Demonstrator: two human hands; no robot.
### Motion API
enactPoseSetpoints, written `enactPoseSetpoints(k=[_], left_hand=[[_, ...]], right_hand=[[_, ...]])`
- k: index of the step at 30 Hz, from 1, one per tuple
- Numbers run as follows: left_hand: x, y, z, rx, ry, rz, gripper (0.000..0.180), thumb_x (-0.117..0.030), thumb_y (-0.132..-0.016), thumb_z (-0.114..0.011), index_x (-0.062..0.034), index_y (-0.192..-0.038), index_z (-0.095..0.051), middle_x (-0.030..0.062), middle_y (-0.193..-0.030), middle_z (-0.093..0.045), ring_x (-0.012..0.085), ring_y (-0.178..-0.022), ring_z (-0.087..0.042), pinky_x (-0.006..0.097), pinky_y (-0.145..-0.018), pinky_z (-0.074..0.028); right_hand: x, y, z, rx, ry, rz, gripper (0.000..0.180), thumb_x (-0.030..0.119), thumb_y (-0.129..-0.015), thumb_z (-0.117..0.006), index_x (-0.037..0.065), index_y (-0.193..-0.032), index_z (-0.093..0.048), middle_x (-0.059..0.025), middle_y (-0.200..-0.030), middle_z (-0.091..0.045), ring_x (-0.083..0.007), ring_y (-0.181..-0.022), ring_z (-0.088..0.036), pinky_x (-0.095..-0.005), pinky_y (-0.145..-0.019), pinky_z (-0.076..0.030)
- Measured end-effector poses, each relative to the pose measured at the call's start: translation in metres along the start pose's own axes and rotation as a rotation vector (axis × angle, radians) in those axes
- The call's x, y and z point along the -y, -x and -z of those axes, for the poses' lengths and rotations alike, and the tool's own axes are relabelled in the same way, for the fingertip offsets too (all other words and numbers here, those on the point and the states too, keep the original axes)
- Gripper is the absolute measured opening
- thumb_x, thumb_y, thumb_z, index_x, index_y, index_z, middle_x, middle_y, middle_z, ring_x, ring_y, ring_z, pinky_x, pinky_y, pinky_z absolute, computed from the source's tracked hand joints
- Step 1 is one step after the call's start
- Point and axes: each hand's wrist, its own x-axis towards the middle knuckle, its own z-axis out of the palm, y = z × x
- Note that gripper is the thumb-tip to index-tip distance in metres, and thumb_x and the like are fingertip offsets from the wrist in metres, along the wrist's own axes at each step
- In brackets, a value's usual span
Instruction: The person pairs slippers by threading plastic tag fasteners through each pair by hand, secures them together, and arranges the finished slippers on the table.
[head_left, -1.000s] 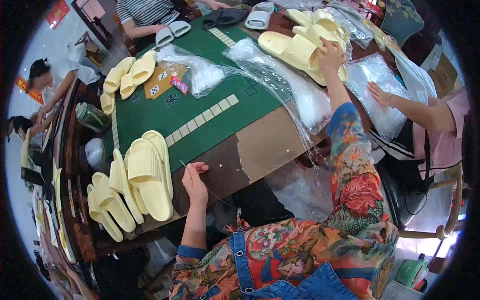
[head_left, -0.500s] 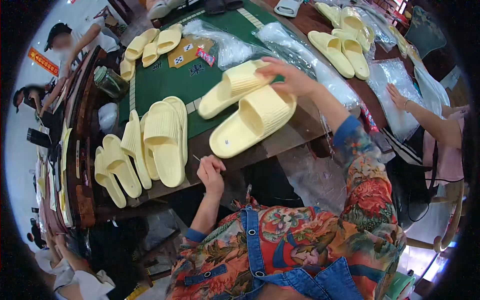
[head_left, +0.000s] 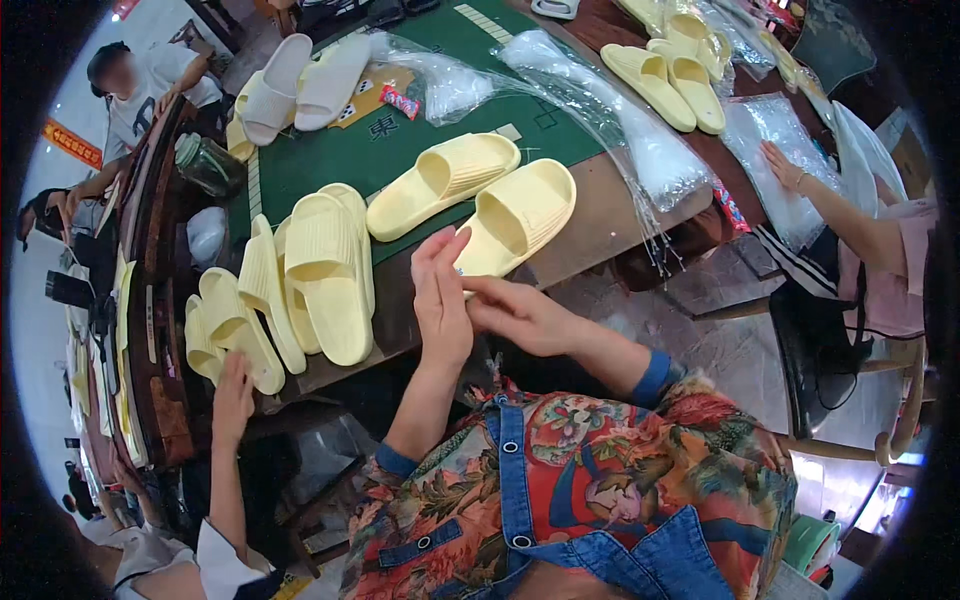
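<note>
Slipper (head_left: 522, 214) (yel.) part-hidden behind L hand (head_left: 443, 308), R hand (head_left: 528, 318) adj., can't tell if fingers apart or clamped

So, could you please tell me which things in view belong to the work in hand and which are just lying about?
In the work:
- yellow slippers, the nearest pair by the left hand and right hand
- probably the clear plastic strands behind them

Seemingly just lying about:
- glass jar
- two small red packets
</note>
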Motion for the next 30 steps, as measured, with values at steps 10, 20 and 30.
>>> enactPoseSetpoints(k=[10,20,30], left_hand=[[0.093,-0.078,0.01,0.22,-0.991,0.012,0.08,-0.039,-0.067,-0.071,0.0008,-0.127,-0.035,0.0209,-0.126,-0.038,0.036,-0.121,-0.032,0.045,-0.099,-0.027],[0.057,-0.037,-0.046,0.218,-0.911,-0.086,0.022,-0.011,-0.067,-0.063,0.0007,-0.083,-0.053,0.0162,-0.09,-0.052,0.0331,-0.086,-0.049,0.043,-0.073,-0.042],[0.074,-0.025,-0.037,0.045,-0.835,-0.135,0.032,-0.016,-0.061,-0.07,-0.0011,-0.081,-0.051,0.0167,-0.082,-0.052,0.0342,-0.082,-0.048,0.042,-0.072,-0.041]], right_hand=[[-0.019,0.006,0.125,-0.825,0.492,-0.067,0.028,0.025,-0.09,-0.05,0.002,-0.102,-0.059,-0.0012,-0.072,-0.055,-0.0124,-0.065,-0.053,-0.0256,-0.059,-0.045],[-0.047,-0.01,0.142,-0.696,0.552,-0.176,0.027,0.026,-0.087,-0.05,0.002,-0.088,-0.063,-0.0165,-0.079,-0.062,-0.0299,-0.074,-0.06,-0.0353,-0.067,-0.046],[-0.051,-0.101,0.155,-0.335,0.929,-0.412,0.032,0.034,-0.08,-0.06,0.002,-0.081,-0.065,-0.0164,-0.076,-0.064,-0.0278,-0.068,-0.061,-0.0338,-0.061,-0.046]])
